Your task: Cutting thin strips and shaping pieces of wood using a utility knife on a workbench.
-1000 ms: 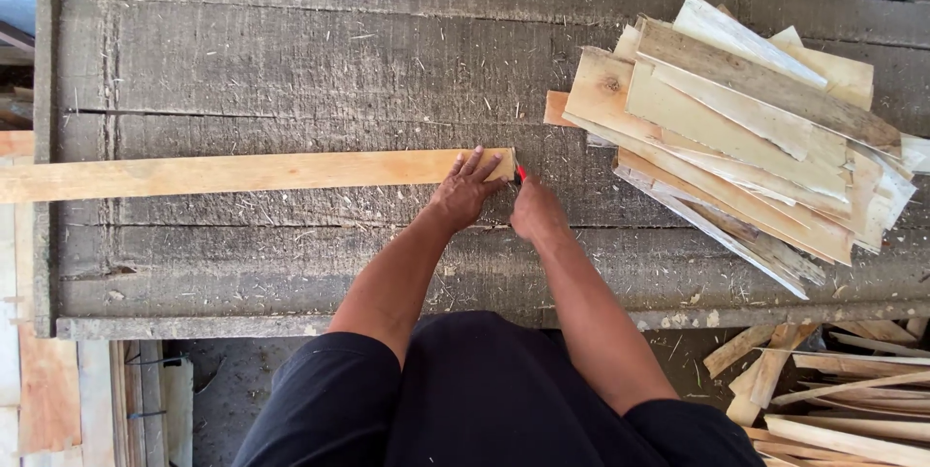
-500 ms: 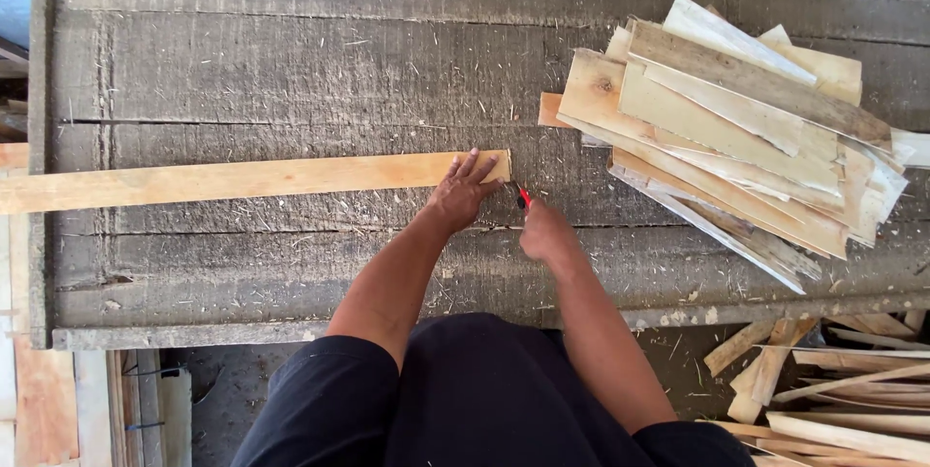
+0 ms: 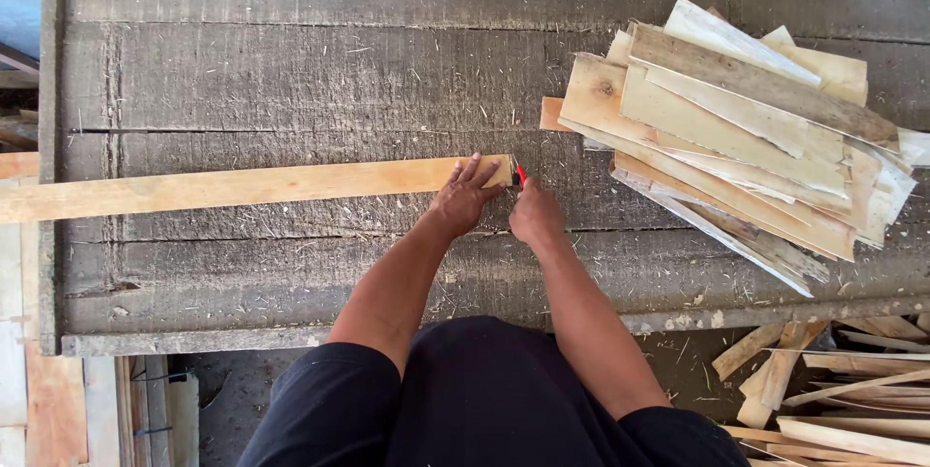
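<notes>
The long wooden strip (image 3: 242, 186) lay flat across the grey, weathered table (image 3: 291, 60), its near end under the left hand (image 3: 463, 201), whose fingers were spread and pressed down on the wood. Just right of that hand, the right hand (image 3: 536, 215) was curled tight around a small red-tipped tool (image 3: 520, 174), perhaps a marker or pencil, its tip touching the strip's end. Farther right of both hands sat a loose pile of short offcut boards (image 3: 736, 128), and below the table edge more scraps (image 3: 833, 380) lay on the floor. The strip ran well past the table's left edge, so I judged it could pivot or slide if the left hand's pressure eased, throwing the tool's line off.
</notes>
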